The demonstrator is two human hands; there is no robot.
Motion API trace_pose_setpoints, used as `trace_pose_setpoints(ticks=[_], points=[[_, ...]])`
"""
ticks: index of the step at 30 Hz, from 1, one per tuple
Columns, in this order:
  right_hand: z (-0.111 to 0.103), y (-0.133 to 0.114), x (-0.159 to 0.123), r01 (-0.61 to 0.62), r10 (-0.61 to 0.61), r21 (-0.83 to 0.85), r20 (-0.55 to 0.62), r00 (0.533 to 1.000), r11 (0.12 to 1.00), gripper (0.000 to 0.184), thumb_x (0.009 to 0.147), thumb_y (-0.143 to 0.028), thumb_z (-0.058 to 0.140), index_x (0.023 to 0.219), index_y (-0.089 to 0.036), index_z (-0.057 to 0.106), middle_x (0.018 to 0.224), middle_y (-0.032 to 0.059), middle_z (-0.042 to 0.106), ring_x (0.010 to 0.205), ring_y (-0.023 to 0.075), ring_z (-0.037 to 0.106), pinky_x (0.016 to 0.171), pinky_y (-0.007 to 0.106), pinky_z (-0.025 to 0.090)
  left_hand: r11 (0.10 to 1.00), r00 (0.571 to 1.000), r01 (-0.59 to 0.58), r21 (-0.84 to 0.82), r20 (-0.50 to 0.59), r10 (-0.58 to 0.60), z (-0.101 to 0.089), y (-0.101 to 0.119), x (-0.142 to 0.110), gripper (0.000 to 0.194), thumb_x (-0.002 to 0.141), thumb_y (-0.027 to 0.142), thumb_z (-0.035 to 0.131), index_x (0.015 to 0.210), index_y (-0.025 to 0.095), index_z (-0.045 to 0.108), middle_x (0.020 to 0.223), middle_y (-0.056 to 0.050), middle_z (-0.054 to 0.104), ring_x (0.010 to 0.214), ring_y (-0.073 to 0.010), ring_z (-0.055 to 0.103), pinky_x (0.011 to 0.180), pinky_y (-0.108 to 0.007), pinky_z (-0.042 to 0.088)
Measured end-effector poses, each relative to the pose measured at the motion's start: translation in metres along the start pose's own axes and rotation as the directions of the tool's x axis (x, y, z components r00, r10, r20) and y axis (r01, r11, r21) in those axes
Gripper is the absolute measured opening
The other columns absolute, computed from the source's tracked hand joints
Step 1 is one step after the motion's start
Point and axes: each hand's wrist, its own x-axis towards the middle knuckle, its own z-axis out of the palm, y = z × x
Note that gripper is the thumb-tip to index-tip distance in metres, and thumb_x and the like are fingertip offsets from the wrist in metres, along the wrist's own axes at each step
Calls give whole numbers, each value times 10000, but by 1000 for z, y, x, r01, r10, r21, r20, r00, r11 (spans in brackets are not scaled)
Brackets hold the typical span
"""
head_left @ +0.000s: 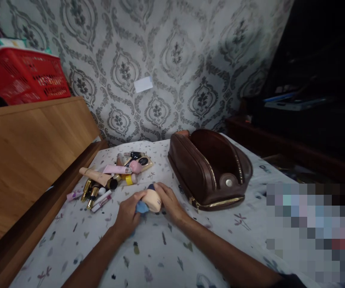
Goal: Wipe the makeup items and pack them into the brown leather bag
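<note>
Both my hands meet over a patterned white bed sheet (160, 256). My left hand (128, 214) is closed on a blue cloth (142, 207) pressed against a beige cosmetic bottle (152, 200). My right hand (169, 202) grips that bottle from its right side. A dark cap shows at the bottle's far end. An open brown leather toiletry bag (208, 168) lies just right of my hands, its zip undone and its inside showing.
A pile of several cosmetics (115, 176), tubes, lipsticks and compacts, lies to the left on the sheet. A wooden headboard (28, 160) runs along the left with a red basket (25, 76) on top. Patterned wallpaper is behind; dark furniture (310, 120) stands right.
</note>
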Motion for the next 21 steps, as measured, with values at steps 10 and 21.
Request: trace_pose_setpoints(ticks=[10,21], points=[[-5,12,-7,256,-269,-408,27,963,876,466,807,-355,670,1235,-201,566,1188,101,631,1116,257,583,993,411,446,976,990,122,-179,-55,-133,-5,11,11,268,828,137,452,1047,197,594,1007,-53,637,969,-221,604,873,-346,459],[-2,20,-7,319,-297,-488,123,947,813,567,801,-216,639,1345,-197,481,1271,130,576,1201,267,544,1050,446,446,863,973,208,461,-5,-232,-30,0,75,349,992,369,355,845,191,616,927,-93,656,983,-262,593,919,-395,448]])
